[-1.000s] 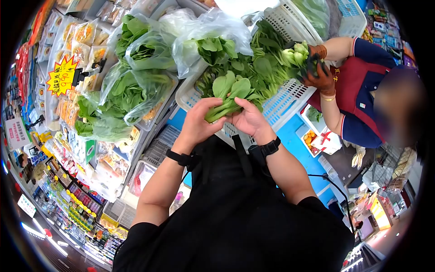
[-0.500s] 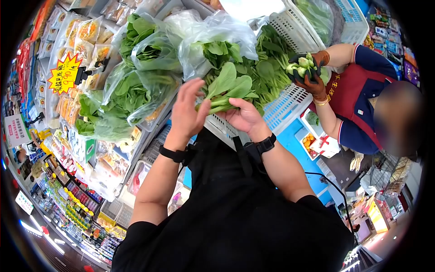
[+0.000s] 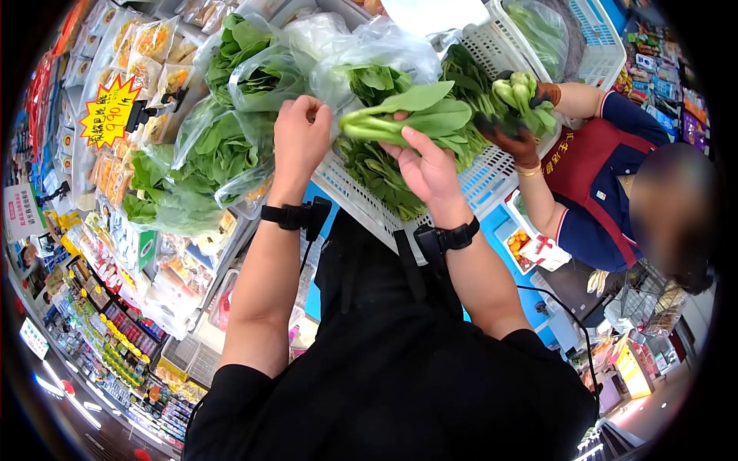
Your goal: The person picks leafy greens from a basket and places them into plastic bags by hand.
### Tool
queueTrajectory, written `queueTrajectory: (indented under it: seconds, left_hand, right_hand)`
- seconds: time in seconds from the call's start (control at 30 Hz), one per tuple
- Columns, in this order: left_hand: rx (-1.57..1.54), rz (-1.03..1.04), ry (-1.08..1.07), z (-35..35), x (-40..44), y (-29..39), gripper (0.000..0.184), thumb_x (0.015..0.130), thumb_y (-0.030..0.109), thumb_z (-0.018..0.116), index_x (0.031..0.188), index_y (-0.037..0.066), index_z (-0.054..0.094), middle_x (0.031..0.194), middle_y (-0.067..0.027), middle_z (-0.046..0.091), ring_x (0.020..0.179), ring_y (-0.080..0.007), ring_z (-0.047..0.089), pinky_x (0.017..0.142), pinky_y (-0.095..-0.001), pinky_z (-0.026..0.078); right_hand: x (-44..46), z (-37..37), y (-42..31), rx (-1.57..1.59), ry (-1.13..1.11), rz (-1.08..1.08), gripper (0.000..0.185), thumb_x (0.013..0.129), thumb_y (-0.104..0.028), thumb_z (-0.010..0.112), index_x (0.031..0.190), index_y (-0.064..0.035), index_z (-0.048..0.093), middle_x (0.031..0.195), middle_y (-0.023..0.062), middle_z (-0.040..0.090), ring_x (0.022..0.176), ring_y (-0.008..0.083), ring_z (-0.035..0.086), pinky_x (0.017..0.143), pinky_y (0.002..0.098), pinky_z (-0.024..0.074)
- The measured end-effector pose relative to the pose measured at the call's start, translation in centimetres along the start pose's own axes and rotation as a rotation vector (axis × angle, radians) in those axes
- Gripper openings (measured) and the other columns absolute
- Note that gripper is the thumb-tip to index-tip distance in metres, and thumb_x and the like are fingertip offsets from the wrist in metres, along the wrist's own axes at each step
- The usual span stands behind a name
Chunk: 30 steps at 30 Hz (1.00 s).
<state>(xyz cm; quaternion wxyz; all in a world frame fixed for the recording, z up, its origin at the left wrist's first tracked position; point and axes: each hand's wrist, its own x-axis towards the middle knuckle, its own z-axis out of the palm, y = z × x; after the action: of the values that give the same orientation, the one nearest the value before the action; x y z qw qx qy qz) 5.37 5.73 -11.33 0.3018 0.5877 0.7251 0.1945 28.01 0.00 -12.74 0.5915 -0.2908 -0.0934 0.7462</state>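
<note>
Packed store shelves curved away on our left, and a yellow starburst price sign stood among clear-wrapped snacks. Ahead of us, a white perforated plastic crate held loose dark leafy greens, with more green leaves in clear plastic bags at its left. Above the crate we held a bright green leafy bunch with thick pale stems, its stem ends pointing left and its leaves right.

We judged a light hold best: the stems looked crisp and likely to bruise under a hard pinch, so supporting the bunch from below, with the thumb only steadying it, suited it well.

Our right hand was closed around the bunch, thumb on the near side and fingers behind; its forearm slanted up from the lower right. Our left hand hung just beside the stem ends, apart from them, forearm nearly upright and fingers curled; we could not tell whether they pinched anything. Across from us, a co-worker's gloved hand steadied another leafy bunch.
</note>
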Motion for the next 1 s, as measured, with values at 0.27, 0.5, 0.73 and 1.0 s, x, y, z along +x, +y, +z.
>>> queueTrajectory:
  seconds: [0.27, 0.5, 0.73, 1.0]
  left_hand:
    - [-0.663, -0.005, 0.114, 1.4, -2.3, -1.2, 0.023, 0.111, 0.02, 0.062, 0.118, -0.002, 0.065, 0.11, -0.0065, 0.071, 0.093, -0.013, 0.06, 0.089, -0.0292, 0.051]
    - [-0.31, -0.113, 0.138, 3.4, -1.3, -1.7, 0.025, 0.108, 0.019, 0.069, 0.122, -0.001, 0.067, 0.11, -0.005, 0.072, 0.093, -0.0096, 0.063, 0.083, -0.0281, 0.053]
    - [-0.893, -0.009, 0.126, 3.1, -2.0, -1.4, 0.014, 0.114, 0.016, 0.055, 0.109, 0.005, 0.061, 0.102, -0.0024, 0.069, 0.096, -0.0095, 0.061, 0.094, -0.0273, 0.05]
    - [-1.16, -0.079, 0.044, 2.6, -1.9, -2.5, 0.01, 0.115, 0.014, 0.054, 0.114, 0.005, 0.059, 0.105, -0.0064, 0.069, 0.098, -0.0135, 0.065, 0.095, -0.0325, 0.054]
  right_hand:
    - [3.6, 3.6, 4.6, -0.786, 0.11, -0.373, 0.028, 0.1, -0.009, 0.078, 0.126, 0.0006, 0.072, 0.127, 0.0087, 0.074, 0.116, 0.0167, 0.069, 0.098, 0.0327, 0.0546]
    - [5.8, 1.6, 7.1, -0.985, 0.176, -0.608, 0.03, 0.096, -0.007, 0.078, 0.124, 0.0, 0.07, 0.118, 0.0134, 0.072, 0.108, 0.03, 0.069, 0.096, 0.0396, 0.0539]
    - [7.6, 2.4, 7.9, -1.213, 0.031, -0.79, 0.039, 0.09, -0.006, 0.079, 0.128, -0.0018, 0.069, 0.125, 0.0224, 0.066, 0.114, 0.045, 0.066, 0.099, 0.0461, 0.0545]
    - [4.4, 3.9, 4.8, -1.567, 0.136, -0.832, 0.065, 0.08, -0.015, 0.087, 0.14, -0.0055, 0.063, 0.136, 0.0197, 0.064, 0.123, 0.0401, 0.06, 0.104, 0.0468, 0.0534]
